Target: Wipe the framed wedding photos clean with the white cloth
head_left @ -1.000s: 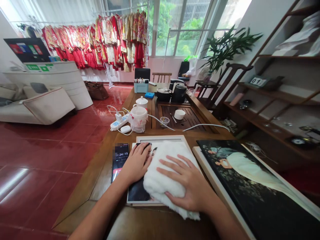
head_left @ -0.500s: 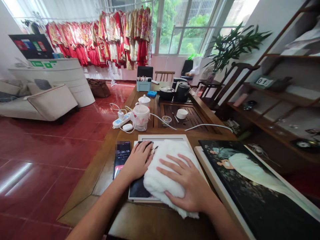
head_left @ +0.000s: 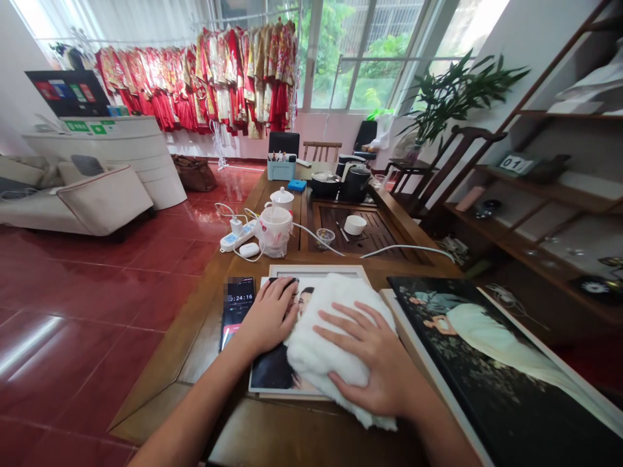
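A framed photograph (head_left: pixel 272 371) lies flat on the wooden table (head_left: pixel 195 344) in front of me. My right hand (head_left: pixel 374 360) presses flat on a fluffy white cloth (head_left: pixel 331 311) that covers the picture's middle and right side. My left hand (head_left: pixel 267 316) rests palm down on the picture's left part, fingers together, holding it still. A phone (head_left: pixel 235 310) with a running timer lies just left of my left hand.
A large framed portrait (head_left: pixel 487 363) lies to the right, close to my right arm. Farther along the table stand a white cup (head_left: pixel 275 230), a power strip (head_left: pixel 235 239) with cables, a tea tray (head_left: pixel 363 233) and kettles (head_left: pixel 354 181). Shelves run along the right; red tiled floor lies left.
My right hand and the cloth have slid slightly to the right, uncovering more of the picture beside my left hand. The left hand has stayed in place.
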A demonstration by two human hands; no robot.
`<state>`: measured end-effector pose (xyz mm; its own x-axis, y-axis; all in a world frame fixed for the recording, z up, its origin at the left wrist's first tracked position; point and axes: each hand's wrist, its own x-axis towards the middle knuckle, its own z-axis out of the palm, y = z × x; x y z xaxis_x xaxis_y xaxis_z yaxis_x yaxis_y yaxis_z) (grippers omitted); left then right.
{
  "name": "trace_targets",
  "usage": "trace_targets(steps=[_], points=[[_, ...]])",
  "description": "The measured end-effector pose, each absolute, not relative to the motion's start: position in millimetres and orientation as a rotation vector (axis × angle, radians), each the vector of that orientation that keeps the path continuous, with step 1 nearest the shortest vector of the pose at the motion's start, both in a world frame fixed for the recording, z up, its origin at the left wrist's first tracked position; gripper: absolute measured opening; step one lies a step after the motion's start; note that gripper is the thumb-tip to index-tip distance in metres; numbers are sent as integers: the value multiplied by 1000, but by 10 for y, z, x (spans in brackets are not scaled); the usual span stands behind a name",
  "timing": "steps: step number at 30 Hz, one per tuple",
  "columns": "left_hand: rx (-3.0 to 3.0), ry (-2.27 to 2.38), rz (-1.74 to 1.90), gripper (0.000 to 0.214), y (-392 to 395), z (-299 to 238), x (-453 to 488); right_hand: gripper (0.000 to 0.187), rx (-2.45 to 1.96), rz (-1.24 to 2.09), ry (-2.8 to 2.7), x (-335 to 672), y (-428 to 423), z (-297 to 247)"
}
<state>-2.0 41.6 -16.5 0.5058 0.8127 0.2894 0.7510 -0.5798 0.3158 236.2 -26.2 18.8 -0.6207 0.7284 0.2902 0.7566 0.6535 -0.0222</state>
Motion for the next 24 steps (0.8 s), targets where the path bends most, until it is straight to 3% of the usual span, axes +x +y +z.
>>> trace_targets(steps=[4,11,19,24], points=[[2601,1352,633,39,414,-155,-20,62,-1085,-78,-2683,2269,-287,209],[2608,1348,611,41,414,-154,-21,52,-1411,-283,-2392,2510,-195,115],[2603,1353,618,40,418,-168,-21,61,-1089,-88,-2646,2272,-298,207],[2601,1357,610,41,421,-168,-21,58,-1162,-115,-2586,2323,-267,180]])
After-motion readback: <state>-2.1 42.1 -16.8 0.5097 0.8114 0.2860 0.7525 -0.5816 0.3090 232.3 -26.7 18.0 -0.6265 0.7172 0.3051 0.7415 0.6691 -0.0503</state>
